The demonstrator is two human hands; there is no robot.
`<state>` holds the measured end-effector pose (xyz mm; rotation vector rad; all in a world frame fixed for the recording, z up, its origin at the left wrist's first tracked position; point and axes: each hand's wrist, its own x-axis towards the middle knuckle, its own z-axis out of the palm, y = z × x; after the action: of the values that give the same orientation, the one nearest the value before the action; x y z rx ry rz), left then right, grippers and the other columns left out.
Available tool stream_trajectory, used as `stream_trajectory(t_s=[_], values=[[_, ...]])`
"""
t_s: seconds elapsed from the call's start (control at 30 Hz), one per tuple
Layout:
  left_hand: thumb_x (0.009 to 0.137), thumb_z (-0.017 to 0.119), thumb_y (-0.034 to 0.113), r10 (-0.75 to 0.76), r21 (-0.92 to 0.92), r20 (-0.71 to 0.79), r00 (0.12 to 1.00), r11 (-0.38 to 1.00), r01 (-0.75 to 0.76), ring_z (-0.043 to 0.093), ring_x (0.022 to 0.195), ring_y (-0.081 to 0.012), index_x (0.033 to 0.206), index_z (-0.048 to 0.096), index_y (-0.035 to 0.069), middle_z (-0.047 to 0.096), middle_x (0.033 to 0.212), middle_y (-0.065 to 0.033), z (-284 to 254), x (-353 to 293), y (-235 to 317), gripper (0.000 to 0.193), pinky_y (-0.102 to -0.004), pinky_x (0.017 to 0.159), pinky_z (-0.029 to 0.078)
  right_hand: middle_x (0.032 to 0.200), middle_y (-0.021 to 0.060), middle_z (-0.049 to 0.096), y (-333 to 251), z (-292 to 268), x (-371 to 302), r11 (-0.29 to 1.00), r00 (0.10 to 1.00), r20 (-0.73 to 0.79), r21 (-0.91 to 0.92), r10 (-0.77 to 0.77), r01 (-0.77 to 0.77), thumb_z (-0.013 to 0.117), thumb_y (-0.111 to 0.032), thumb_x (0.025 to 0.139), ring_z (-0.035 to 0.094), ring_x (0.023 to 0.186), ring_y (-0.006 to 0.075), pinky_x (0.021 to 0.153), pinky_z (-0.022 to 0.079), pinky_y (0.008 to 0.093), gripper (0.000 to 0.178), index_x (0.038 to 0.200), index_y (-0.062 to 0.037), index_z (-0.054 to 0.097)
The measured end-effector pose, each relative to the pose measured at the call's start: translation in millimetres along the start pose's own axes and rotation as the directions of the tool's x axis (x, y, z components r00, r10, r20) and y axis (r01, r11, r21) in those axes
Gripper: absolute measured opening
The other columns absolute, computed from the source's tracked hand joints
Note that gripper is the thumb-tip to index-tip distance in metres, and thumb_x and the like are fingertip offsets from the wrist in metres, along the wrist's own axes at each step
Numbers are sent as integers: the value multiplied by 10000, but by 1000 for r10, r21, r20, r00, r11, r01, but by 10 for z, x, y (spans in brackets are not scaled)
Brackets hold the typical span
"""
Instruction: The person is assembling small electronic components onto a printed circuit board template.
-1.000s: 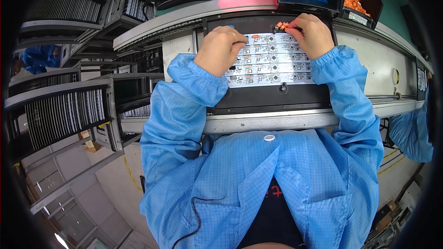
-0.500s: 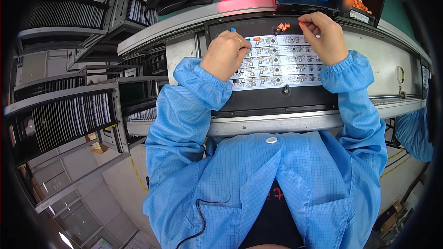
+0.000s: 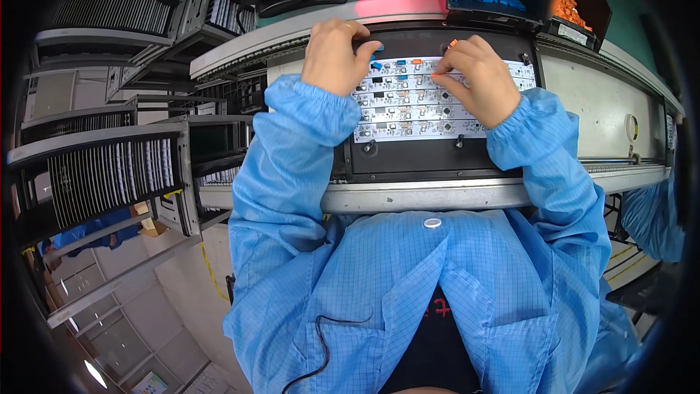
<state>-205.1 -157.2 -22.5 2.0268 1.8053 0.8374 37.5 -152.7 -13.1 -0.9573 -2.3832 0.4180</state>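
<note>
At upper centre of the frame, white circuit-board strips (image 3: 446, 112) lay on a black fixture plate (image 3: 419, 157). Over them, the right hand (image 3: 481, 82) narrowly pinched an orange connector (image 3: 435, 75), best kept square. Whether the left hand (image 3: 334, 57) gripped the blue connector (image 3: 379, 47) by its thumb, I couldn't tell.

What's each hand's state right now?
Left hand: open, near a small blue piece.
Right hand: closed, appears to pinch a small orange piece.
</note>
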Motion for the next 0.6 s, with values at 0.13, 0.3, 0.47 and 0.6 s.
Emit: stream_trajectory(t_s=[0.13, 0.3, 0.47, 0.6], values=[[732, 738, 105, 112, 223, -19, 994, 969, -104, 623, 831, -290, 856, 713, 28, 683, 808, -127, 104, 35, -42, 148, -384, 752, 504, 841, 54, 577, -37, 171, 63, 996, 999, 7, -67, -51, 51, 743, -84, 744, 525, 849, 234, 739, 481, 346, 117, 818, -23, 676], [732, 747, 118, 56, 128, -2, 998, 990, -56, 633, 813, -286, 882, 712, 28, 689, 776, -120, 128, 51, -12, 179, -382, 764, 506, 830, 44, 562, -33, 242, 113, 991, 997, -5, -114, -77, 76, 756, -108, 729, 512, 850, 224, 748, 479, 337, 119, 787, -27, 689], [741, 729, 103, -81, -104, 33, 996, 991, 84, 638, 822, -294, 892, 721, 42, 696, 801, -125, 76, 29, -4, 164, -383, 779, 504, 835, 45, 566, -54, 250, 139, 985, 997, 6, -154, -82, 82, 757, -94, 705, 516, 848, 228, 756, 477, 339, 120, 780, -26, 692], [763, 702, 90, -67, -123, 99, 993, 989, 79, 648, 813, -303, 901, 729, 44, 697, 827, -139, -37, 7, 132, 148, -377, 762, 513, 847, 52, 569, -27, 282, 80, 954, 993, -2, -276, -118, 113, 733, -83, 694, 523, 865, 239, 763, 474, 343, 121, 800, -31, 702]])
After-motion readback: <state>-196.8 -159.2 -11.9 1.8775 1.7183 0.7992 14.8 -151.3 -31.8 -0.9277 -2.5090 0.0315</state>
